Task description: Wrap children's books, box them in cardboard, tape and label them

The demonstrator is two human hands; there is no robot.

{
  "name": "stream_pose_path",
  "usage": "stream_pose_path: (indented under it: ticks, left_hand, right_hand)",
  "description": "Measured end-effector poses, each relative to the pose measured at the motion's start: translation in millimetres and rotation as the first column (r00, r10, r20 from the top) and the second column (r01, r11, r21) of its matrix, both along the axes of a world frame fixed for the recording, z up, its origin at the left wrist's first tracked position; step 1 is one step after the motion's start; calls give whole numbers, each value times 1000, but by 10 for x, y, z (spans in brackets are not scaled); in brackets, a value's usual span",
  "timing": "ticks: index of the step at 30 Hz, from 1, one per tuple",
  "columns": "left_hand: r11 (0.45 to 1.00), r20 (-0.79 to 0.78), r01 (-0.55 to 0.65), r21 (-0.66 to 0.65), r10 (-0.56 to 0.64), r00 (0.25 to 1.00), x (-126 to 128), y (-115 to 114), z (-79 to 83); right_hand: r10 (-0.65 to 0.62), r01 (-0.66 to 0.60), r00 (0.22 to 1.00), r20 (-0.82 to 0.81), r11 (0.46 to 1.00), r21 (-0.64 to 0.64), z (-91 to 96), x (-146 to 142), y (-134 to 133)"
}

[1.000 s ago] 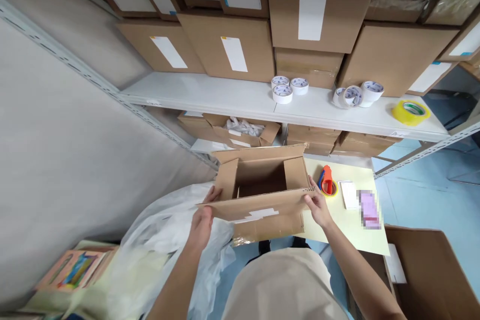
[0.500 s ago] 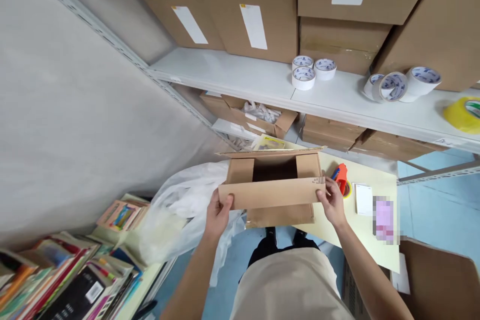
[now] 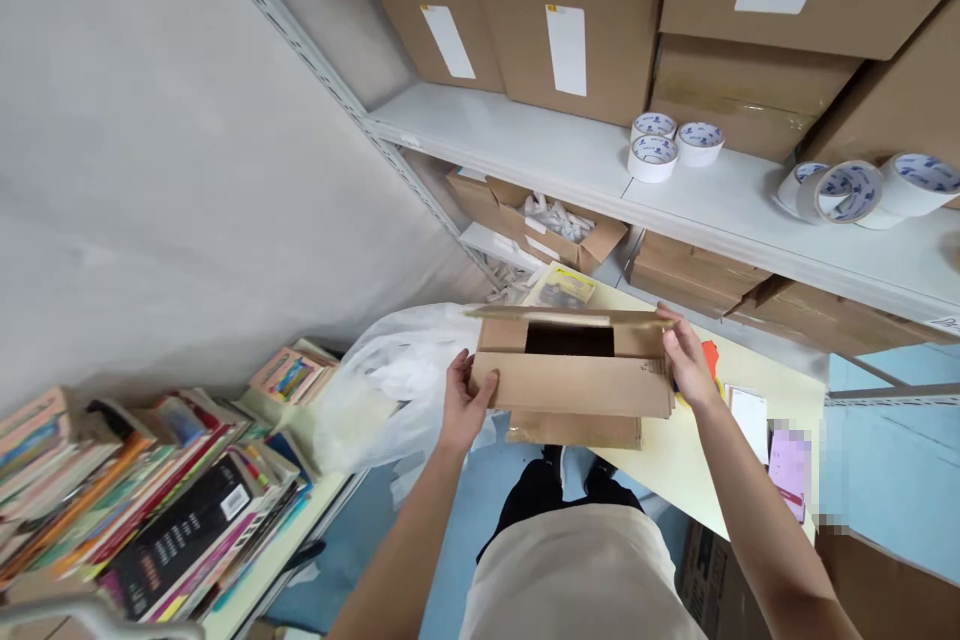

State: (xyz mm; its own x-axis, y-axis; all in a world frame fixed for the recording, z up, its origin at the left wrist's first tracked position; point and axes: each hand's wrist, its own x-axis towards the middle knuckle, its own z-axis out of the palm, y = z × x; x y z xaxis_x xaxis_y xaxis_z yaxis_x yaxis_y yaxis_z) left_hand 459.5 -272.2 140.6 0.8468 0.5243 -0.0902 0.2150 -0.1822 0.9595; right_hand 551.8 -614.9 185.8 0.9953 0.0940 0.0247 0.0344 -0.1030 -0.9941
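An open brown cardboard box (image 3: 574,385) sits at the near edge of a pale yellow table (image 3: 679,455). My left hand (image 3: 463,405) grips the left end of the box's near flap, fingers curled on it. At the box's right end, my right hand (image 3: 688,360) holds the flaps, fingers closed over the upper edge. The near flap is folded in over the top, and only a narrow dark gap shows inside the box. An orange tape dispenser (image 3: 709,356) lies just behind my right hand, mostly hidden.
A white plastic bag (image 3: 394,385) bulges left of the box. Stacked books (image 3: 150,510) fill the lower left. A white shelf (image 3: 742,210) holds several tape rolls (image 3: 652,155) under labelled cartons. White cards (image 3: 751,412) lie on the table; an open carton (image 3: 885,585) stands at lower right.
Both hands have folded the near flap further over the box, narrowing the opening. My right hand moved up to the far flap. The view swung left, showing more books.
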Motion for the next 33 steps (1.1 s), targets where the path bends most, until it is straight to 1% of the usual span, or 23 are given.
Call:
stream_pose_path:
  ticks: [4,7,8,9,10,11,12,13,14,15,17,18,19,20,21,23,24,26,28,30,31,32,33]
  left_hand:
    - [998,-25,69,11,-69,997,39,59,-7]
    - [994,-56,106,4,-105,993,85,143,41]
    - [992,-59,122,39,-119,991,99,165,77]
    - [984,-52,139,110,-134,990,113,178,124]
    - [964,-34,157,215,-153,988,127,179,182]
    - [923,-14,176,343,-183,983,143,165,250]
    - [855,-2,204,477,-231,973,164,134,325]
    - [763,-7,246,598,-301,953,191,85,403]
    - [654,-38,303,694,-387,921,225,21,481]
    - [535,-93,370,759,-474,876,265,-54,554]
    - [309,-232,487,817,-598,767,361,-217,676]
    - [223,-291,524,822,-627,722,412,-292,718]
    - [161,-338,549,820,-639,691,459,-358,746]
    - [121,-372,567,815,-640,672,501,-411,760]
    - [100,-397,580,808,-634,663,535,-450,760]
    - [92,-427,598,796,-614,663,575,-497,734]
    - [100,-433,601,793,-602,671,583,-509,714]
    - [128,-428,592,795,-573,699,586,-525,678]
    - [159,-409,571,805,-549,729,586,-548,657]
    - [181,-390,550,815,-530,753,586,-587,652]
    - [186,-385,542,820,-521,762,585,-613,650]
    - [185,-385,537,823,-514,767,582,-642,648]
    - [182,-389,537,824,-508,768,578,-674,643]
  right_hand:
    - [-104,100,994,-18,983,-154,-176,-201,72]
    - [-161,152,986,-51,977,-148,-258,-328,85]
    - [-181,173,982,-50,975,-137,-272,-358,102]
    - [-209,201,977,-43,970,-133,-281,-381,129]
    - [-239,233,970,-31,963,-139,-288,-397,163]
    - [-268,263,963,-18,953,-151,-295,-404,199]
    - [-291,286,957,-6,944,-164,-302,-402,233]
    - [-306,302,952,2,937,-175,-310,-391,261]
    - [-313,309,950,3,934,-181,-316,-370,279]
    - [-313,308,950,2,934,-180,-320,-339,289]
    - [-291,289,957,12,942,-172,-309,-248,288]
    - [-271,272,962,31,947,-170,-292,-188,287]
    - [-243,249,969,54,953,-172,-268,-122,291]
    - [-211,222,974,78,958,-180,-238,-53,302]
    - [-180,197,979,99,962,-191,-205,16,320]
    - [-155,179,980,121,960,-218,-157,128,365]
    - [-173,198,977,127,954,-226,-154,159,381]
    - [-271,299,951,147,929,-220,-218,142,373]
    - [-419,445,893,164,876,-185,-389,6,283]
    - [-559,575,818,139,801,-167,-644,-215,115]
    - [-607,614,788,103,765,-192,-782,-332,14]
    - [-640,635,765,69,733,-246,-915,-438,-87]
    - [-646,623,762,41,714,-318,-1031,-524,-178]
